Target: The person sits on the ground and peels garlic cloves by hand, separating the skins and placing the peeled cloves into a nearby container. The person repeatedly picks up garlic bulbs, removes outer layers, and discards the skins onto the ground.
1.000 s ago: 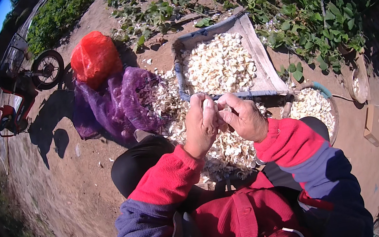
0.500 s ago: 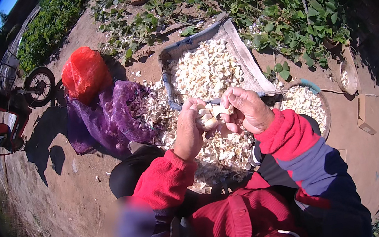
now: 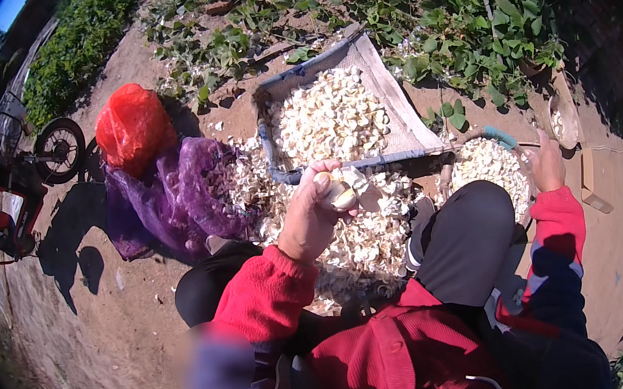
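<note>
In front of my chest my left hand (image 3: 305, 215) is closed around a partly broken garlic bulb (image 3: 339, 194), with pale cloves showing at its top. My right hand (image 3: 547, 166) is out to the right, at the rim of a round basket (image 3: 534, 193) of white garlic cloves (image 3: 489, 168). Its fingers look stretched out and apart, and I see nothing in them. Below the left hand a heap of papery garlic skins (image 3: 375, 245) lies between my feet. Just beyond, a shallow cloth-lined tray (image 3: 403, 104) with a blue-wrapped rim holds many more cloves (image 3: 328, 115).
A purple mesh sack (image 3: 175, 195) lies left of the skins, with a red plastic bag (image 3: 134, 128) behind it. A red motorbike (image 3: 20, 186) stands farther left. Leafy vines (image 3: 412, 2) grow along the back. At the right are a small scoop-like container (image 3: 567, 116) and a cardboard box (image 3: 592, 185).
My right hand has left the garlic bulb and swung right to the round basket. My left hand keeps its hold on the bulb. The view has shifted slightly.
</note>
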Demonstrator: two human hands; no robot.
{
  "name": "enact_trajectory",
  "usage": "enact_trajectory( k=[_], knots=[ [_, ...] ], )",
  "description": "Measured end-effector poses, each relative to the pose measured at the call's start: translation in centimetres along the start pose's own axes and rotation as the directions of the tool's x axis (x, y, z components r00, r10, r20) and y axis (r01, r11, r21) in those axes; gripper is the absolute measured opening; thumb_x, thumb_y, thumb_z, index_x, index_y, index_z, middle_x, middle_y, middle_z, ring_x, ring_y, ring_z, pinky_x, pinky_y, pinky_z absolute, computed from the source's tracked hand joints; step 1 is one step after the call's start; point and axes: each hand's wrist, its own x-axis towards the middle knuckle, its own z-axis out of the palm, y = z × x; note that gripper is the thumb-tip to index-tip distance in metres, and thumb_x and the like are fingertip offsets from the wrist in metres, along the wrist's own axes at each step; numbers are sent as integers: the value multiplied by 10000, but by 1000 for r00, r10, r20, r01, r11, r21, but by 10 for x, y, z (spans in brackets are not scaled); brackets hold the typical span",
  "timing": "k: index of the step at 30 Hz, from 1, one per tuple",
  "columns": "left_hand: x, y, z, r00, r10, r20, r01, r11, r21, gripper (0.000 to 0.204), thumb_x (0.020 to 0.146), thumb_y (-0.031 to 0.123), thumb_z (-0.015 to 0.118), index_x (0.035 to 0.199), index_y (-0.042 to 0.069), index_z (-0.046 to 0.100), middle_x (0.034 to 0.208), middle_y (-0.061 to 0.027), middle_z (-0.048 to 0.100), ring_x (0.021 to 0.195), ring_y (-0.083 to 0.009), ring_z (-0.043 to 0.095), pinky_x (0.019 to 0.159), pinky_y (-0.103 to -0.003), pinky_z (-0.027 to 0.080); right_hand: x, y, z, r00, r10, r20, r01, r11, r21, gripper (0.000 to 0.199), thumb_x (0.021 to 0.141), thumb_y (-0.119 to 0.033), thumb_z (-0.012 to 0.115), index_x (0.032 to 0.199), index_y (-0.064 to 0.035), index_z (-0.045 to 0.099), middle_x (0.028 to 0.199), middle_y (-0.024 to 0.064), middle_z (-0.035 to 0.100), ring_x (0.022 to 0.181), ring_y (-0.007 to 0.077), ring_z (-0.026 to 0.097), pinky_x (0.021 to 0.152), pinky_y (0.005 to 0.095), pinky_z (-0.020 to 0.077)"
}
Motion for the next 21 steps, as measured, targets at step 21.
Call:
enact_trajectory(
  k=[21],
  knots=[
    [-4, -13, 15, 954, 53, -294, -5, 987, 160, 236, 1017, 301, 434, 1136, 98, 447, 866, -14, 528, 667, -101, 504, 539, -237, 399, -13, -309, 20, 941, -337, -19, 173, 432, 885, 168, 966, -208, 534, 931, -44, 522, 706, 143, 585, 597, 299, 627, 518, 381, 479]
  ],
)
